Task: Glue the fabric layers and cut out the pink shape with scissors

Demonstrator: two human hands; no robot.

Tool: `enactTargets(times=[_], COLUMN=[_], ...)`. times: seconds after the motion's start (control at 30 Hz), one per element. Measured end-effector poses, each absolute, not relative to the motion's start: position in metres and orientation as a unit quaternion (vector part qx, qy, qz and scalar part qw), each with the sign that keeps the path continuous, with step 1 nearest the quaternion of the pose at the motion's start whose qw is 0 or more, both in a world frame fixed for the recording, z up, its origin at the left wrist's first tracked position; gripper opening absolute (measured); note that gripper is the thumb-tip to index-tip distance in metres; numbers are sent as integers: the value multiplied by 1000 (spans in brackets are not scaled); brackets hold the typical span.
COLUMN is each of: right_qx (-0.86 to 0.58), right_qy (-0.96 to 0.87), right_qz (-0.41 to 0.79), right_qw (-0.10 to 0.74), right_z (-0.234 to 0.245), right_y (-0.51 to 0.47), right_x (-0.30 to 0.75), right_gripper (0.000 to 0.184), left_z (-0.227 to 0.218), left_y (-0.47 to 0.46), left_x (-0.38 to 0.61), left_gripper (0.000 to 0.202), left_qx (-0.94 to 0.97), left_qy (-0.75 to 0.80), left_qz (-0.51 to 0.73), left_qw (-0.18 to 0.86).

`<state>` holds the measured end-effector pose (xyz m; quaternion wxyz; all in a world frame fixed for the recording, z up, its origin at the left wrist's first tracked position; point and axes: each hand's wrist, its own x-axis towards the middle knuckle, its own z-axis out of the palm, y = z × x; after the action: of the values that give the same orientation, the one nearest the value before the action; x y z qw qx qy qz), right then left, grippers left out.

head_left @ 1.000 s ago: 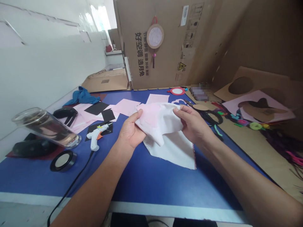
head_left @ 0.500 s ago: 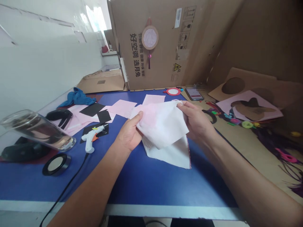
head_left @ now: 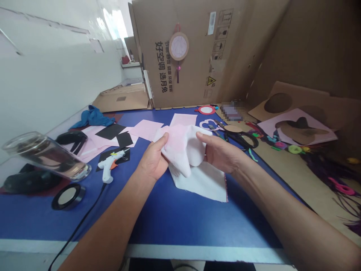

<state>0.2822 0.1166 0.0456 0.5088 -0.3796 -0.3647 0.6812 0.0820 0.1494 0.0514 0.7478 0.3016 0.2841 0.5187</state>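
Both my hands hold a piece of white and pale pink cloth [head_left: 183, 148] above the blue table [head_left: 169, 218]. My left hand [head_left: 153, 160] pinches its left edge with thumb on top. My right hand [head_left: 218, 152] grips the right side, fingers curled round the bunched fabric. The cloth's lower part [head_left: 205, 182] lies flat on the table under my hands.
A white glue gun [head_left: 108, 165] with a black cord, a glass jar [head_left: 46, 154] on its side, a tape roll [head_left: 67, 195], pink and black sheets [head_left: 118, 133] lie left. Black scissors [head_left: 239, 137] and colourful bits lie right. A large cardboard box [head_left: 197, 52] stands behind.
My right hand has moved left and down toward my left hand, bunching the cloth that was spread wider half a second ago. The scissors behind it now show.
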Motion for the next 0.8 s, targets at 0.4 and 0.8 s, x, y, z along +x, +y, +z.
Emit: enactTargets(times=[0.4,0.8], right_qx=[-368,-350], right_qy=[-316,-334], right_qz=[677,752], right_qw=[554,448], right_z=[46,50], right_y=[118,105], right_x=[282,269], right_gripper=[23,37], left_z=[49,50], left_y=[150,147], left_x=[81,82], left_gripper=[44,47], left_qx=[313,340], left_qy=[291,277], left_qz=[548,535], left_qw=[719,722])
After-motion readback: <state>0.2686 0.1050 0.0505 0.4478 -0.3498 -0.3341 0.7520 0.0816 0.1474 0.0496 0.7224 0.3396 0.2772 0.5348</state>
